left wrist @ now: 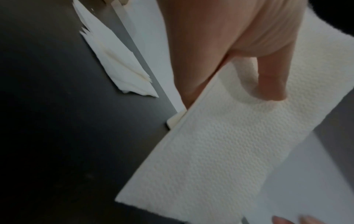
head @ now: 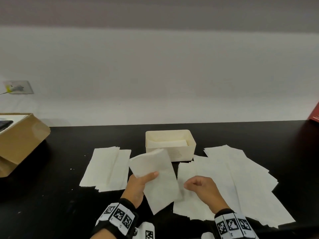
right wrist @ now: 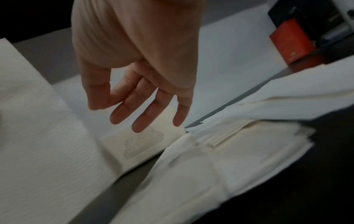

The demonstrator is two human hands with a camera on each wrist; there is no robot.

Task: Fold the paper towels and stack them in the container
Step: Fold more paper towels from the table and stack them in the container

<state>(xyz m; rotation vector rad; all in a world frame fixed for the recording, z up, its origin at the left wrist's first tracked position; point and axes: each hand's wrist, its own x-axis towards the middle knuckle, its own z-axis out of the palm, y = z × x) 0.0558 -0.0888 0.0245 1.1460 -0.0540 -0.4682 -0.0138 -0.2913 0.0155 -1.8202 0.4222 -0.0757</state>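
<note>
Landmark: the cream rectangular plastic container standing open on the black tabletop. At least one folded white paper towel lies inside it.

Left hand: held above the table just in front of the container, thumb on top and fingers beneath, pinching a folded white embossed paper towel. The left wrist view shows the thumb pressed on the towel's upper face. The towel is lifted off the table, its far end overlapping the container's front left corner in the head view.

Right hand: in front and to the right of the container, above a spread of unfolded white paper towels; fingers loosely extended, holding nothing, as the right wrist view confirms.

A second stack of white paper towels lies to the container's left. A brown cardboard box sits far left of it.
</note>
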